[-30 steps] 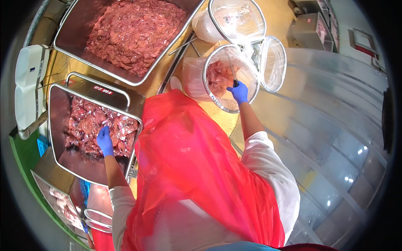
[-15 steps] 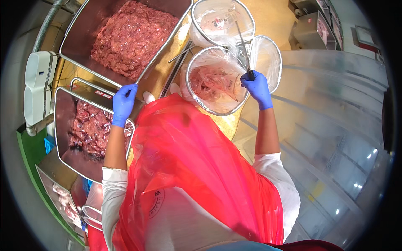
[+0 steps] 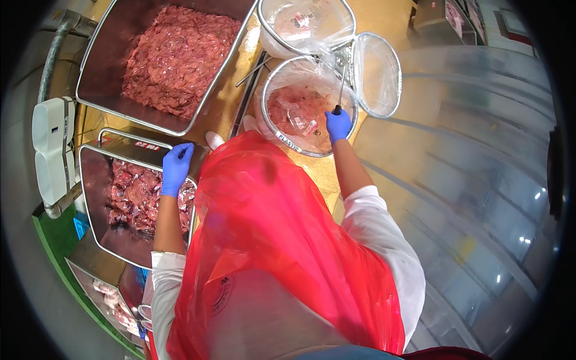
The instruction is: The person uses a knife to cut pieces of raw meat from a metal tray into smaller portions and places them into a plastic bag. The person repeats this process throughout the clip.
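Note:
My right hand (image 3: 338, 124), in a blue glove, grips the black handle of a knife (image 3: 342, 93) whose long narrow blade points away from me. It is over the right rim of a round bin (image 3: 268, 120) lined with clear plastic, where crumpled, pink-stained plastic film (image 3: 291, 108) lies. My left hand (image 3: 176, 171), also gloved in blue, hovers over the near metal tub (image 3: 96, 210), by its upper right corner. Its fingers are curled together; whatever is between them, if anything, is hidden. That tub contains dark red meat pieces (image 3: 135, 198), some glossy like film.
A larger metal tub (image 3: 99, 78) heaped with red meat (image 3: 180, 60) stands beyond. Two more lined hoops, a round bin (image 3: 312, 27) and an oval one (image 3: 378, 75), adjoin the first bin. A metal rod (image 3: 252, 73) lies between tub and bins. Translucent strip curtains (image 3: 456, 150) hang at right.
My right hand has come left and closer to the bin with the knife. Film that hung below it now lies in the bin. My left hand has moved slightly toward me, off the large tub's rim.

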Motion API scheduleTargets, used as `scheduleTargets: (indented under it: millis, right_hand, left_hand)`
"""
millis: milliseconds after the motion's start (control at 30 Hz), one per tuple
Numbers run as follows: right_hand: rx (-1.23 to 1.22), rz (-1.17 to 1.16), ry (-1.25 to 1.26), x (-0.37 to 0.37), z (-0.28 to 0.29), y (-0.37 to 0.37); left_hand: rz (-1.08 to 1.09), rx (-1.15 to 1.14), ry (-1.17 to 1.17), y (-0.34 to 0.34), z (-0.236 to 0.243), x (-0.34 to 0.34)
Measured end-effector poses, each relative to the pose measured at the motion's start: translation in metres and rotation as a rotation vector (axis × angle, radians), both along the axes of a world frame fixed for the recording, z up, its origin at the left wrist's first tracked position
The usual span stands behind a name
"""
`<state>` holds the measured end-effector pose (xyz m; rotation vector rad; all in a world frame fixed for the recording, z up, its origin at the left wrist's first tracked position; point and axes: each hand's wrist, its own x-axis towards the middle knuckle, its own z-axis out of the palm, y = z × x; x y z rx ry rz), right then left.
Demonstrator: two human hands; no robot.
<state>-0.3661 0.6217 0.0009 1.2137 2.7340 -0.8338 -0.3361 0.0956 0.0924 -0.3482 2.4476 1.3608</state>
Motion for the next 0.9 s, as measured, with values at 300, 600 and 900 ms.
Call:
scheduleTargets:
  millis: [300,600,900]
  right_hand:
    - [0.141,0.024,0.212,-0.02,-0.014,0.001]
    - [0.225,0.369,0.138,-0.081,0.268,-0.003]
    - [-0.198,0.645,0.34,-0.178,0.425,-0.15]
  left_hand:
    - [0.037,-0.095,0.01,-0.004,0.037,0.011]
    - [-0.022,0.142,0.215,0.038,0.034,-0.048]
    - [-0.2,0.115,0.541,0.046,0.102,-0.096]
